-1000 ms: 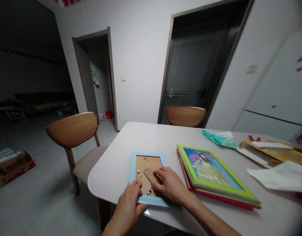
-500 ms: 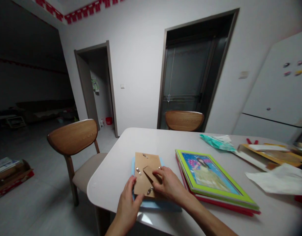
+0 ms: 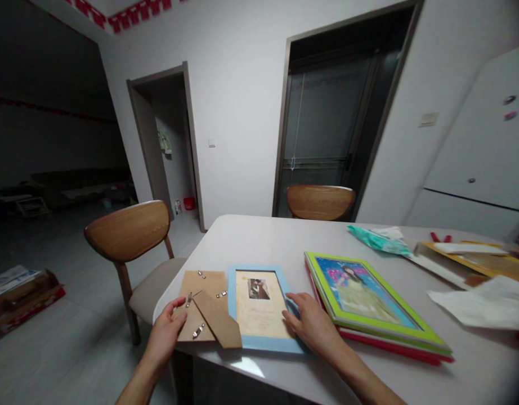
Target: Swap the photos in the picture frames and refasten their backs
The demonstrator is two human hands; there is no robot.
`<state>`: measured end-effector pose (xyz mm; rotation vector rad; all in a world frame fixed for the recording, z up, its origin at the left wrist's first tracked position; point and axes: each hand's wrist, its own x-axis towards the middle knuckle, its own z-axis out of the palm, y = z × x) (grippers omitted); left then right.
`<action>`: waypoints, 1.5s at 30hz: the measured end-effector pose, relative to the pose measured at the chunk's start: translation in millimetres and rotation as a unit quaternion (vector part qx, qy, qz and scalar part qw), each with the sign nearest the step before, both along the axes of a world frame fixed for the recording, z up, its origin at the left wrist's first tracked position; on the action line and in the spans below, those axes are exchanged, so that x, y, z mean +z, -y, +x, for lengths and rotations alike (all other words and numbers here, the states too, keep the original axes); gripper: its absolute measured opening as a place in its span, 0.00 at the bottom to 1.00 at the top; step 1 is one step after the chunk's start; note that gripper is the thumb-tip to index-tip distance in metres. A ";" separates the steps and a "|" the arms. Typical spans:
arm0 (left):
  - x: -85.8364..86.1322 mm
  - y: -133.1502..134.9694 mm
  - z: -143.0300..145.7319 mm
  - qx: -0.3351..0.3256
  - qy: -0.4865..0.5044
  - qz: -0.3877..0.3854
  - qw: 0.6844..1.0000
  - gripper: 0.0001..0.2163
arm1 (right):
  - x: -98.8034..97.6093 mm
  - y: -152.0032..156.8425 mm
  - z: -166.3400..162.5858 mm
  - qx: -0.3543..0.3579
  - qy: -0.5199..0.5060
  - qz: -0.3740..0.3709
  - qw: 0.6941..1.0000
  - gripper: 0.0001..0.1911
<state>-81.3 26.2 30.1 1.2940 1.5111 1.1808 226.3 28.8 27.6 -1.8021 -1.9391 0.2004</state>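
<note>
Head view: blue frame lies between the hands.

Left edge of backing board partly covered by left hand. Right side of blue frame partly hidden under right hand. Lettering on printed sheet, left of right hand, too small to read. Red frame, right of same hand, mostly hidden under green frame.
</note>
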 end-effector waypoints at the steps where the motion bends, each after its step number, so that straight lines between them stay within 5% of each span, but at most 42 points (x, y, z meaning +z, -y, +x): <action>1: -1.1 -3.1 -4.7 0.003 -0.022 0.001 1.000 0.14 | -3.0 -0.4 1.5 -0.009 0.014 -0.007 1.000 0.21; 8: -3.3 -18.6 -21.8 0.039 -0.213 0.045 0.975 0.12 | -4.7 -9.5 0.5 -0.057 0.040 -0.030 0.997 0.25; 12: -1.0 -8.5 1.2 0.036 -0.268 0.095 0.958 0.15 | 3.6 -10.6 3.6 -0.074 -0.081 -0.050 0.993 0.27; 14: 1.0 3.6 27.6 0.005 -0.272 0.122 0.954 0.17 | 13.9 -4.7 1.4 -0.074 -0.228 -0.099 0.966 0.29; 17: 5.7 25.8 77.3 -0.086 -0.259 0.175 0.946 0.18 | 34.0 9.3 -6.9 -0.067 -0.468 -0.166 0.865 0.34; 20: 11.6 41.9 120.0 -0.178 -0.256 0.219 0.925 0.23 | 51.1 21.4 -15.4 -0.059 -0.587 -0.166 0.790 0.38; 24: 17.7 45.4 143.8 -0.216 -0.273 0.255 0.902 0.26 | 60.6 27.5 -19.0 -0.030 -0.612 -0.145 0.777 0.41; 32: 30.3 39.0 140.7 -0.182 -0.308 0.291 0.888 0.20 | 58.0 29.6 -18.8 0.000 -0.639 -0.145 0.756 0.42; 37: 39.6 34.3 129.2 -0.116 -0.302 0.297 0.898 0.14 | 45.8 23.0 -12.9 0.001 -0.599 -0.130 0.790 0.43; 41: 38.1 24.7 98.6 0.011 -0.217 0.223 0.950 0.17 | 28.0 16.3 -0.8 -0.042 -0.425 -0.114 0.897 0.35; 45: 21.0 20.2 69.8 0.052 -0.117 0.156 0.979 0.20 | 4.3 10.8 11.6 -0.052 -0.172 -0.062 0.982 0.30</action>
